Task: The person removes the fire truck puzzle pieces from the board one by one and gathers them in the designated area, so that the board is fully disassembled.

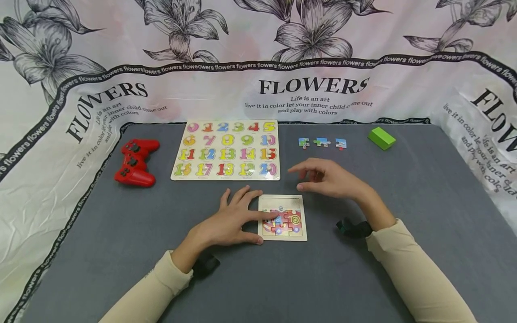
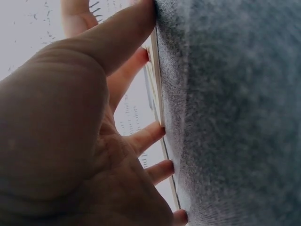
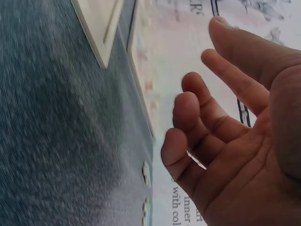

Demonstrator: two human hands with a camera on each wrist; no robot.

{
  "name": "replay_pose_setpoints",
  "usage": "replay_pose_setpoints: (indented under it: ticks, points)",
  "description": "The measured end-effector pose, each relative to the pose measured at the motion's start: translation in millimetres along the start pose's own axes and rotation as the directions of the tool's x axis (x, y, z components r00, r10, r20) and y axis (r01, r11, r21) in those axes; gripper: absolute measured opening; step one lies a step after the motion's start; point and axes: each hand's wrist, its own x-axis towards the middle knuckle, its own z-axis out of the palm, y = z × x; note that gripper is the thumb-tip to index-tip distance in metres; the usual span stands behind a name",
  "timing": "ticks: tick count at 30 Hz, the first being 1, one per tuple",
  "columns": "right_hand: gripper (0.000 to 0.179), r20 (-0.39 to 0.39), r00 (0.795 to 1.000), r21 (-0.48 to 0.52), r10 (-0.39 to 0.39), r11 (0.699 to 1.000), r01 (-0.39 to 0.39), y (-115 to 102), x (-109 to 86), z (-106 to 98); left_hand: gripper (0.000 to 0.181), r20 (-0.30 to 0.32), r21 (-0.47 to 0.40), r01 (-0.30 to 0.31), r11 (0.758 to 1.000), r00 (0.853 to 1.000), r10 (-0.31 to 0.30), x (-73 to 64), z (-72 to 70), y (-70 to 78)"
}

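A small wooden jigsaw board (image 1: 281, 201) lies flat near the middle of the table, with joined red and pink pieces in its lower part. My left hand (image 1: 228, 222) is spread at the board's left side; its index finger rests on the pieces and the thumb touches near the lower left corner. Up and right of the board hovers my right hand (image 1: 333, 178), fingers loosely bent, with nothing between them in the right wrist view. Beyond it lie three loose jigsaw pieces (image 1: 322, 142) in a row, blue and green.
A number puzzle board (image 1: 226, 150) lies behind the left hand. To its left sits a red game controller (image 1: 138, 163). At the back right is a green block (image 1: 381, 138). A flower-printed cloth (image 1: 218, 96) borders the grey tabletop (image 1: 282, 282).
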Motion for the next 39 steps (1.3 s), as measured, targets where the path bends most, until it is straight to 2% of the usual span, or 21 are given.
replay_pose_setpoints:
  ticks: [4,8,22,29,34,39]
  points:
    - [0.04,0.038,0.999,0.009,0.019,1.0,-0.02,-3.5,0.7,5.4,0.065,0.019,-0.003,-0.004,1.0,1.0,0.004,0.0,-0.2,1.5]
    - [0.039,0.035,0.999,0.013,0.034,0.999,-0.035,-3.5,-0.1,6.8,0.064,0.029,-0.014,-0.003,1.0,1.0,0.003,0.5,0.3,3.6]
    - [0.04,0.085,0.996,0.009,-0.007,1.0,0.006,-6.4,2.7,18.2,0.068,0.005,-0.053,0.018,0.998,1.0,-0.018,2.6,-2.8,6.2]
    - [0.034,0.1,0.995,-0.013,-0.023,1.0,0.025,-10.8,6.9,26.9,0.079,-0.075,-0.047,0.059,0.997,0.995,-0.062,3.7,-0.9,2.6]
    - [0.026,0.136,0.99,0.0,-0.033,0.999,0.034,-17.7,8.0,33.5,0.086,-0.145,-0.012,0.107,0.994,0.984,-0.107,4.5,0.1,1.3]
    - [0.024,0.186,0.981,-0.013,-0.061,0.998,0.065,-23.5,9.8,42.1,0.084,-0.182,0.024,0.14,0.99,0.974,-0.133,2.9,0.6,1.5]
